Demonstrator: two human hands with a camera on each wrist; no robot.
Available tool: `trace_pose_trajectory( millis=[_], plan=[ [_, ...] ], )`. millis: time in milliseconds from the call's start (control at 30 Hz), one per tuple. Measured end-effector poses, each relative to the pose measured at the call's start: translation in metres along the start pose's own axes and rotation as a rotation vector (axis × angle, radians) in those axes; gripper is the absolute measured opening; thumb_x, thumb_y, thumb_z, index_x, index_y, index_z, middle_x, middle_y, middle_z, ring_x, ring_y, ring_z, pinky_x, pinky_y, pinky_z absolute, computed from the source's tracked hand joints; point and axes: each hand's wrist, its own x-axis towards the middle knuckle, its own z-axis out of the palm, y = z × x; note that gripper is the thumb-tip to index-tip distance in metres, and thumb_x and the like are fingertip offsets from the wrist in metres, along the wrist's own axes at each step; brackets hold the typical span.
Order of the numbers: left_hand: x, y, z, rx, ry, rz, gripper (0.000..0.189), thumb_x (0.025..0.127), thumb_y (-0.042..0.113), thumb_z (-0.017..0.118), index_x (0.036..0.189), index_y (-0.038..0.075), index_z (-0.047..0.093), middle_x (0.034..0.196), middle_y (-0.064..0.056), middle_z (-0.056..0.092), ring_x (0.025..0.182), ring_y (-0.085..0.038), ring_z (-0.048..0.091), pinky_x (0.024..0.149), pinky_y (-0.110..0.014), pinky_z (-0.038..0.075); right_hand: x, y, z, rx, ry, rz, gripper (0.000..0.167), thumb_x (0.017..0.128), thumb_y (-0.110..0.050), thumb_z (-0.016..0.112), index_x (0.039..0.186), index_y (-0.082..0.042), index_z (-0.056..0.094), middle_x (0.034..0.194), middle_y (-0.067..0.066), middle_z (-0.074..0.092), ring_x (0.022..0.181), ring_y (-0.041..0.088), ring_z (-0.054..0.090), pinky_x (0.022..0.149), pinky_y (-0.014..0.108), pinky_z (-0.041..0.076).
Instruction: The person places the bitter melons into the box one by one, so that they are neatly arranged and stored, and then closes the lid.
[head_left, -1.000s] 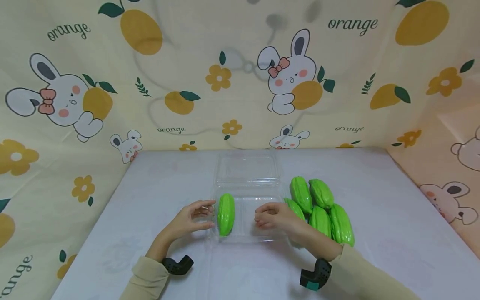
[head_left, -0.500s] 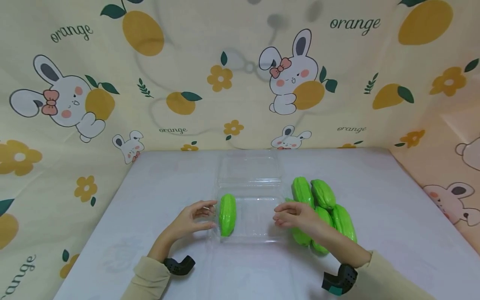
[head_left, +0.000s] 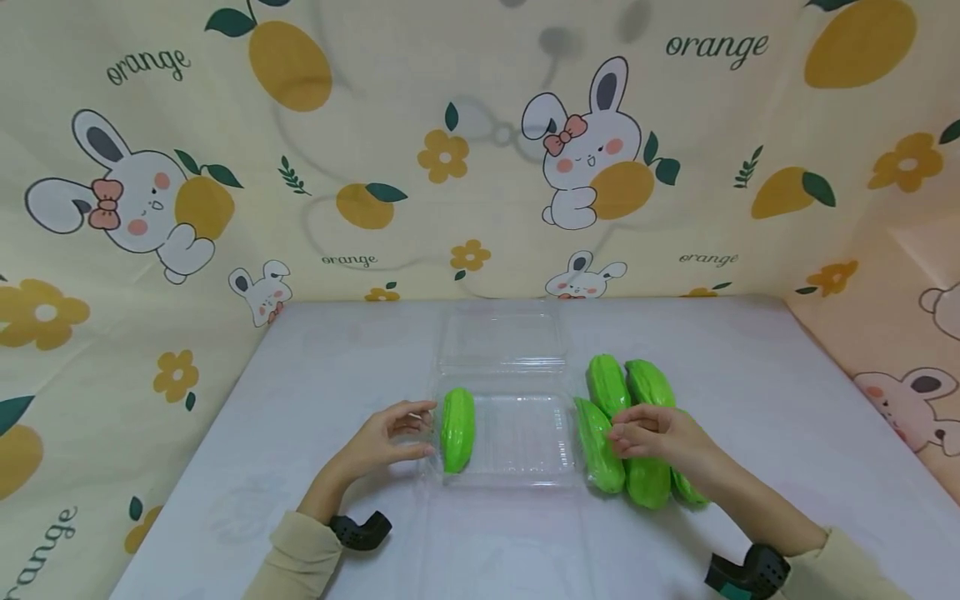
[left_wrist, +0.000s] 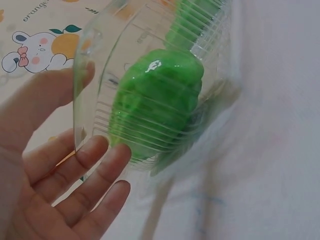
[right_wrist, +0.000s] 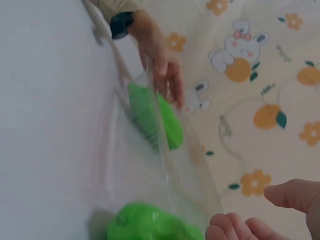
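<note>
Gourd (head_left: 458, 431) in ctnr (head_left: 521, 437), L hand (head_left: 380, 437) beside

Beige sleeves (head_left: 300, 554), black wrist mounts (head_left: 357, 534), seemingly a teal patch (head_left: 734, 592) on one

Here I am, facing a pale-yellow backdrop (head_left: 480, 212): a bow-wearing bunny (head_left: 596, 150) hugs an orange (head_left: 624, 190), flowers (head_left: 443, 157) all around! Peach-toned cloth (head_left: 885, 283) at my right, white tabletop (head_left: 337, 358) below!
</note>
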Motion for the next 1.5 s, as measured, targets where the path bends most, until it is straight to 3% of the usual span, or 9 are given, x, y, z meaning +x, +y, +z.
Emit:
trace_pose_trajectory(
  millis=[267, 467, 833, 1067, 1367, 1500],
  plan=[
    [0.000, 0.000, -0.001, 0.007, -0.017, -0.014, 0.064, 0.083, 0.017, 0.076, 0.137, -0.001, 0.049, 0.121, -0.022, 0.061, 0.110, -0.023, 0.060, 0.099, -0.019, 0.049, -0.010, 0.011, -0.027, -0.106, -0.003, 0.020, 0.045, 0.098, -0.024, 0.056, 0.121, 0.014, 0.050, 0.102, 0.003, 0.071, 0.088, 0.003, 0.067, 0.079, 0.022, 0.059],
    [0.000, 0.001, -0.001, 0.002, -0.021, 0.003, 0.063, 0.083, 0.016, 0.076, 0.137, -0.002, 0.048, 0.121, -0.021, 0.061, 0.110, -0.022, 0.060, 0.099, -0.019, 0.049, -0.015, 0.018, -0.044, -0.142, -0.003, 0.005, 0.045, 0.098, -0.023, 0.055, 0.122, 0.015, 0.049, 0.100, 0.000, 0.071, 0.088, 0.002, 0.068, 0.079, 0.023, 0.059],
    [0.000, 0.000, 0.000, -0.003, -0.026, -0.018, 0.065, 0.084, 0.017, 0.075, 0.139, -0.001, 0.047, 0.124, -0.023, 0.060, 0.113, -0.031, 0.059, 0.099, -0.020, 0.049, -0.025, 0.031, -0.076, -0.212, 0.104, 0.007, 0.046, 0.100, -0.021, 0.052, 0.126, 0.017, 0.045, 0.099, -0.010, 0.071, 0.085, 0.000, 0.068, 0.077, 0.020, 0.059],
    [-0.001, 0.001, 0.000, 0.000, -0.024, -0.023, 0.065, 0.084, 0.018, 0.075, 0.139, -0.001, 0.047, 0.125, -0.023, 0.059, 0.114, -0.031, 0.059, 0.099, -0.020, 0.049, -0.029, 0.038, -0.090, -0.234, 0.145, 0.025, 0.048, 0.101, -0.021, 0.051, 0.127, 0.019, 0.044, 0.096, -0.015, 0.068, 0.084, -0.004, 0.067, 0.077, 0.019, 0.059],
    [-0.001, 0.002, -0.001, 0.005, -0.026, -0.030, 0.065, 0.084, 0.019, 0.075, 0.140, 0.001, 0.047, 0.126, -0.020, 0.059, 0.113, -0.030, 0.059, 0.100, -0.019, 0.048, -0.029, 0.045, -0.097, -0.293, 0.162, 0.113, 0.053, 0.101, -0.030, 0.051, 0.128, 0.015, 0.047, 0.099, -0.005, 0.069, 0.083, 0.000, 0.067, 0.075, 0.017, 0.057],
    [-0.001, 0.002, 0.000, 0.006, -0.026, -0.024, 0.064, 0.084, 0.018, 0.075, 0.139, 0.001, 0.047, 0.125, -0.020, 0.060, 0.111, -0.025, 0.060, 0.100, -0.019, 0.049, -0.027, 0.053, -0.098, -0.275, 0.159, 0.137, 0.050, 0.100, -0.027, 0.052, 0.126, 0.016, 0.049, 0.096, -0.007, 0.068, 0.081, -0.002, 0.065, 0.075, 0.018, 0.058]
  ],
)
